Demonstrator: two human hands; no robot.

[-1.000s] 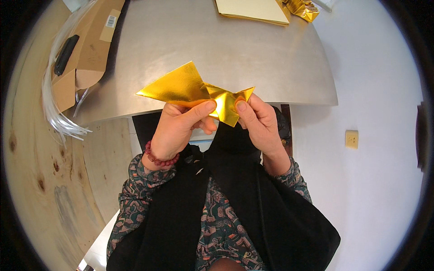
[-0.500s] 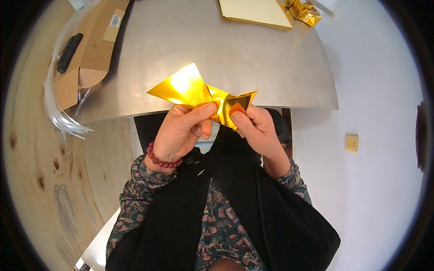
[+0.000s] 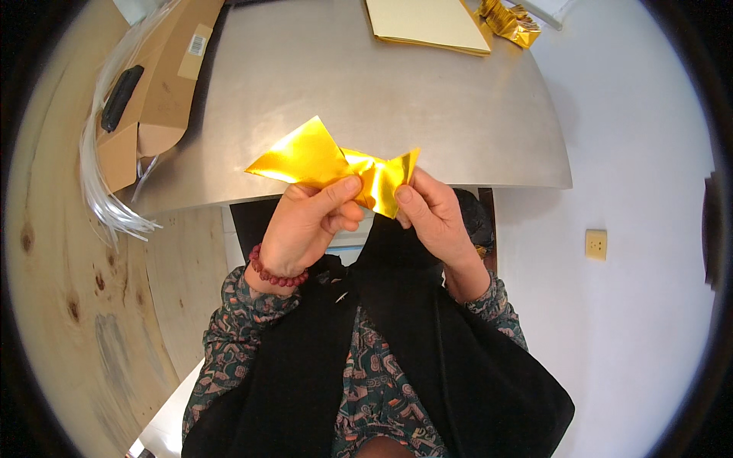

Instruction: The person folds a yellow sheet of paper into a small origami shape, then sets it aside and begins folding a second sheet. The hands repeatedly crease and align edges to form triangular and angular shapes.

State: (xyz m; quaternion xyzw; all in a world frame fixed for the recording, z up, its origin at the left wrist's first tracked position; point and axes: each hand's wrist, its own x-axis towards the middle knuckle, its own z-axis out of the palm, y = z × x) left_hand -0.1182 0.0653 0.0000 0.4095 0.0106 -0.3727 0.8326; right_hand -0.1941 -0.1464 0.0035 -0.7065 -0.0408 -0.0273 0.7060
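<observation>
A folded piece of shiny gold foil paper (image 3: 304, 155) is stretched between my hands, just over the near edge of the table. My left hand (image 3: 309, 221), with a dark red bead bracelet (image 3: 276, 276) at the wrist, pinches its middle between thumb and fingers. A wide pointed flap spreads out to the left of that grip. The thumb and fingers of my right hand (image 3: 437, 214) close on the paper's right end, where a narrow corner stands up. My right fingertips are partly hidden behind the paper.
A grey metal table (image 3: 305, 69) curves across the front. On its far right lie a stack of cream and gold sheets (image 3: 427, 24) and a bundle of folded gold paper (image 3: 513, 24). A cardboard box (image 3: 164, 84) and clear plastic strands (image 3: 95, 172) stand at the left.
The right end of the gold paper has turned and narrowed, so its dark open fold no longer shows. The left flap has tipped slightly lower. Both hands keep their grip.
</observation>
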